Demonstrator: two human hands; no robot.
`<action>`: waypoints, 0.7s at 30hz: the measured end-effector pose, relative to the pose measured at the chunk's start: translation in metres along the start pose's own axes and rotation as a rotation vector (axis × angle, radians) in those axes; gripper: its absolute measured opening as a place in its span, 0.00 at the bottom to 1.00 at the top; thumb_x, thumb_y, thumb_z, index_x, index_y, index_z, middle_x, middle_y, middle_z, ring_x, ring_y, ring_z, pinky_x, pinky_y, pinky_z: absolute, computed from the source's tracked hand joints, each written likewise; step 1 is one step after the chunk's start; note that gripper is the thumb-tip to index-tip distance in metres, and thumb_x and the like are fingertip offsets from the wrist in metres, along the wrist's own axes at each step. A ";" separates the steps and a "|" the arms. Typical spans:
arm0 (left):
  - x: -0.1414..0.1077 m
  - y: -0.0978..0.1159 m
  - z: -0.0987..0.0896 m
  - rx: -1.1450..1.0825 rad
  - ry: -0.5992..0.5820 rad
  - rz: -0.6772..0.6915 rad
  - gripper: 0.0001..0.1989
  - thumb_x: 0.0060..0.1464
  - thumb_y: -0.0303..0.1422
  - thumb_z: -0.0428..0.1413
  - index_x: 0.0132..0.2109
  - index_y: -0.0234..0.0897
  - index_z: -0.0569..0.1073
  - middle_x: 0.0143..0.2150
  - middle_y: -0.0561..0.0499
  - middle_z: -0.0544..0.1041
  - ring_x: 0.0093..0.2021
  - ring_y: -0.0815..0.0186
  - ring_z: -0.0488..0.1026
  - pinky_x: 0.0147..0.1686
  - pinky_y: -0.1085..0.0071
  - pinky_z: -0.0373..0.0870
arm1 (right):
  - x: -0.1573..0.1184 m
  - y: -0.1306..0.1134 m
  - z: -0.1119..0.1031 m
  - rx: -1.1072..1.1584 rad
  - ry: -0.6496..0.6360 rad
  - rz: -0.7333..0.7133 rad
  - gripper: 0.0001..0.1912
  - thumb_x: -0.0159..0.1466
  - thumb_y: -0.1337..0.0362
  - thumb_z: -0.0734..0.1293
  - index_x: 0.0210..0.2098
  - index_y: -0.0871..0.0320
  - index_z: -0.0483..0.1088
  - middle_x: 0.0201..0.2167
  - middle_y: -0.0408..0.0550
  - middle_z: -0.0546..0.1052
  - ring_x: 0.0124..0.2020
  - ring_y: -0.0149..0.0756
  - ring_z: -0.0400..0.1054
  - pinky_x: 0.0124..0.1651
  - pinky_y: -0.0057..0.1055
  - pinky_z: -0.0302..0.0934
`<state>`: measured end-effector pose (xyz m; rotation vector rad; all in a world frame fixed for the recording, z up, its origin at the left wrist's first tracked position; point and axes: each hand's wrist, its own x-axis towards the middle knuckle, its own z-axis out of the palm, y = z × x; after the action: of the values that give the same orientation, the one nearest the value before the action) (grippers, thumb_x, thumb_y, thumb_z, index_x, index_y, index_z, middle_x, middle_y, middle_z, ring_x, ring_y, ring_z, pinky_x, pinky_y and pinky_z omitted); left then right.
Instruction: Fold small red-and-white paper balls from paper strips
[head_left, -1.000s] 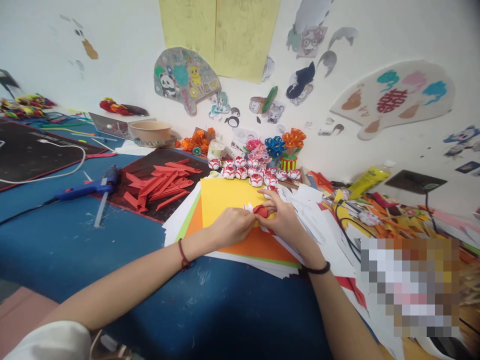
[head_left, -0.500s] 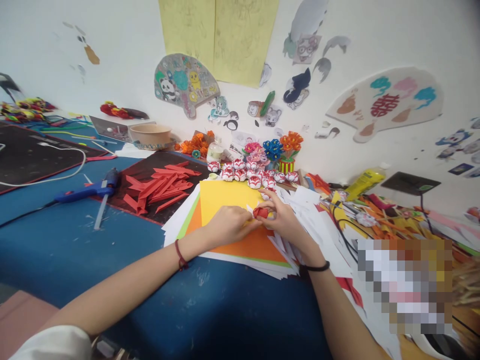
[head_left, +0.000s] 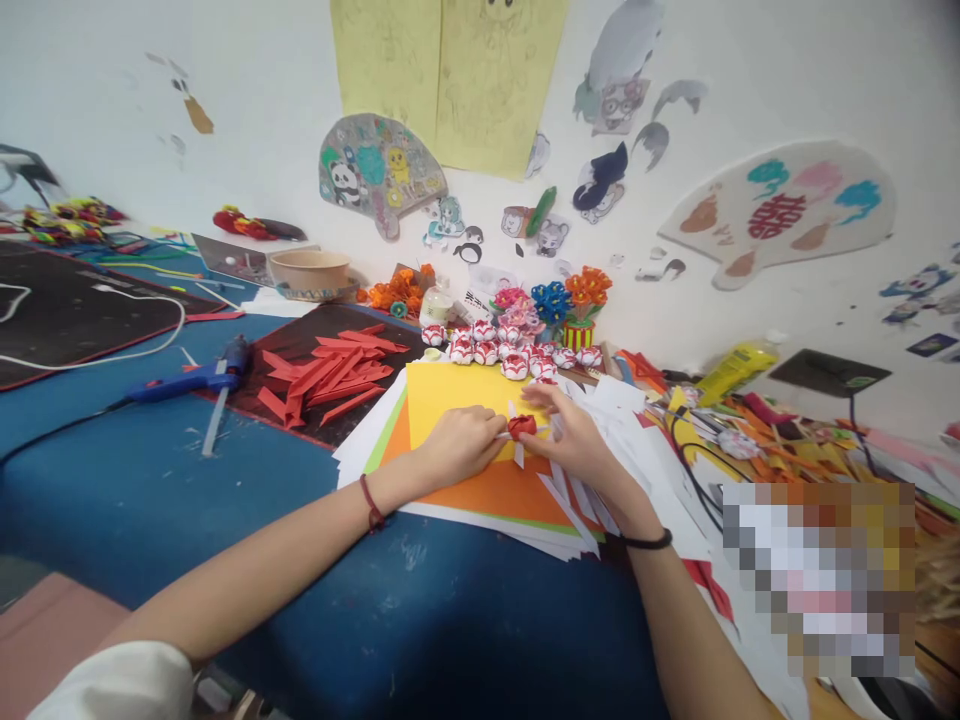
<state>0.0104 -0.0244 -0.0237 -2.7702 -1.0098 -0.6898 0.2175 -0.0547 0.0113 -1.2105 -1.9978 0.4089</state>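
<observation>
A small red folded paper piece (head_left: 522, 426) with white paper strips (head_left: 519, 455) sticking out is between my hands, above a stack of yellow (head_left: 442, 390) and orange sheets. My left hand (head_left: 466, 440) is closed, its fingertips pinching the piece at its left side. My right hand (head_left: 574, 432) is at the right side, fingers curved and apart, with the thumb touching the piece. Just behind are several red and white paper flowers (head_left: 514, 364).
Red folded strips (head_left: 330, 370) lie on a dark mat at left, near a blue glue gun (head_left: 187, 380). A bowl (head_left: 310, 272) and bead flowers (head_left: 589, 290) stand by the wall. Paper scraps and a yellow bottle (head_left: 739, 370) lie at right.
The red piece now shows white strips spread around it. My right fingers have opened from their hold around it. The whole view has shifted slightly.
</observation>
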 end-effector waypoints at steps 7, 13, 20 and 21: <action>0.000 0.002 0.005 0.014 0.060 -0.002 0.10 0.63 0.32 0.48 0.34 0.35 0.69 0.28 0.50 0.73 0.27 0.66 0.71 0.25 0.71 0.59 | 0.000 -0.002 0.010 -0.355 0.055 -0.022 0.13 0.61 0.54 0.70 0.27 0.56 0.70 0.25 0.43 0.70 0.31 0.36 0.64 0.34 0.31 0.55; 0.000 0.003 0.006 0.008 0.029 0.022 0.11 0.64 0.33 0.47 0.35 0.35 0.69 0.29 0.50 0.75 0.28 0.66 0.72 0.25 0.71 0.58 | 0.000 -0.003 0.022 -0.301 0.087 0.019 0.10 0.63 0.57 0.69 0.30 0.57 0.71 0.25 0.42 0.70 0.28 0.33 0.64 0.32 0.29 0.52; 0.001 0.004 0.006 -0.044 0.014 0.050 0.14 0.66 0.34 0.45 0.35 0.36 0.70 0.30 0.50 0.76 0.27 0.66 0.72 0.25 0.71 0.57 | 0.000 -0.005 0.016 -0.171 0.069 0.025 0.09 0.63 0.62 0.67 0.28 0.58 0.72 0.23 0.42 0.71 0.25 0.32 0.63 0.30 0.28 0.53; 0.001 0.004 0.006 -0.059 0.021 0.075 0.13 0.65 0.33 0.45 0.35 0.36 0.70 0.30 0.50 0.75 0.27 0.67 0.72 0.25 0.72 0.56 | 0.000 -0.004 0.015 -0.169 0.076 0.030 0.08 0.62 0.62 0.68 0.28 0.58 0.72 0.23 0.42 0.71 0.25 0.32 0.63 0.30 0.28 0.53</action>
<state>0.0163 -0.0255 -0.0286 -2.8283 -0.8913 -0.7482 0.2037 -0.0552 0.0041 -1.3407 -1.9824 0.2079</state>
